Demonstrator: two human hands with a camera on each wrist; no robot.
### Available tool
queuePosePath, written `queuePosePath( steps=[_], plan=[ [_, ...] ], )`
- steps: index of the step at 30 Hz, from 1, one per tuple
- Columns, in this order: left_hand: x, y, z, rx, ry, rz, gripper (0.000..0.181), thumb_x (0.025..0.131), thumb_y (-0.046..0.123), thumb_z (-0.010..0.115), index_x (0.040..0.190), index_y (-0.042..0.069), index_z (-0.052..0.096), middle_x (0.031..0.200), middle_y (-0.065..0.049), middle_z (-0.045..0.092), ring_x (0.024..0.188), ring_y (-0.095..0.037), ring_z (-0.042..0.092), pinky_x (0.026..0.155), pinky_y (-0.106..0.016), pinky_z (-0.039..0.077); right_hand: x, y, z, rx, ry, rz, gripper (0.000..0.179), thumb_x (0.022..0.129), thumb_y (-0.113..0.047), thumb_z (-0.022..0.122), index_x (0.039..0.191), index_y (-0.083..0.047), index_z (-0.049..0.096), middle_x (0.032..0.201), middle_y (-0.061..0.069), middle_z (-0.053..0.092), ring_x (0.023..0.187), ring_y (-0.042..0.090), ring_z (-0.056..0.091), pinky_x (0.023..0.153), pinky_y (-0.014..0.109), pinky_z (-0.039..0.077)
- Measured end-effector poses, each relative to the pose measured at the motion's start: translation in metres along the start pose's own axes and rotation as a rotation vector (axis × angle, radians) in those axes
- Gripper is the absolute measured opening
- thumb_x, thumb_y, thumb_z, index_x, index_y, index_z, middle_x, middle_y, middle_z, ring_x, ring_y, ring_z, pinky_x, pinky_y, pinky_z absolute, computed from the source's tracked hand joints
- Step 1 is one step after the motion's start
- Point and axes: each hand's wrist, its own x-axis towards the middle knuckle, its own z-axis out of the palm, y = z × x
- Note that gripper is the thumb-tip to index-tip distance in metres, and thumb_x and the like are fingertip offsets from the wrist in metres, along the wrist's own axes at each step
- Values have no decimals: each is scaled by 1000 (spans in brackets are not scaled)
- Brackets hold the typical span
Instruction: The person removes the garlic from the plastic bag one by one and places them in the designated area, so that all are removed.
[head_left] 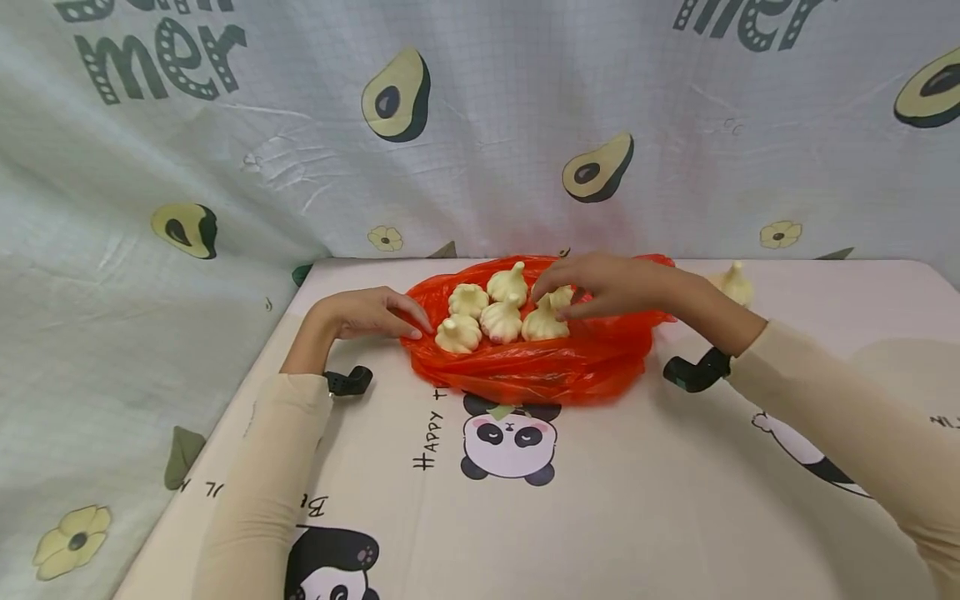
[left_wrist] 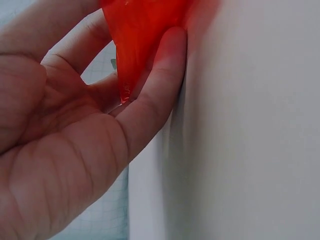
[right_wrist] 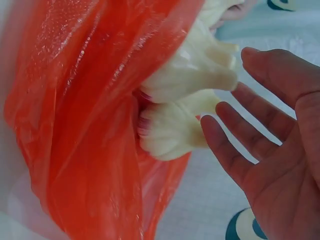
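Several pale garlic bulbs sit grouped in an opened red plastic bag at the back of the table. My left hand holds the bag's left edge, and the left wrist view shows the red plastic between its thumb and fingers. Over the bulbs on the right side of the bag reaches my right hand, its fingers spread and slightly bent. In the right wrist view, those fingertips are right at the stems of the garlic bulbs, not closed round any.
One more garlic bulb lies outside the bag to the right, partly behind my right forearm. A panda-print cloth covers the table. Behind it hangs a pale curtain with avocado prints, reaching round the left side too.
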Motion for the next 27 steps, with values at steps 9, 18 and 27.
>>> queuePosePath(
  steps=[9, 18, 27],
  plan=[
    [1, -1, 0, -15, 4, -11, 21, 94, 5, 71, 114, 2, 75, 122, -7, 68, 117, -24, 59, 100, -32, 51, 21, -2, 5, 6, -145, 57, 38, 93, -21, 74, 131, -19, 68, 129, -1, 66, 119, 23, 58, 97, 41, 54],
    [-3, -4, 2, 13, 6, -23, 21, 94, 10, 72, 114, 5, 76, 124, -7, 67, 119, -25, 57, 102, -35, 50, 40, 5, 4, 133, -320, 71, 45, 90, -17, 76, 133, -28, 67, 136, -3, 59, 124, 23, 51, 98, 40, 54],
    [-1, -1, 0, 42, 9, -19, 20, 94, 11, 73, 113, 6, 77, 125, -7, 67, 119, -25, 57, 101, -34, 51, 37, 11, 13, 171, -349, 40, 45, 89, -7, 74, 125, -34, 71, 139, -5, 57, 128, 23, 47, 98, 40, 52]
  ],
)
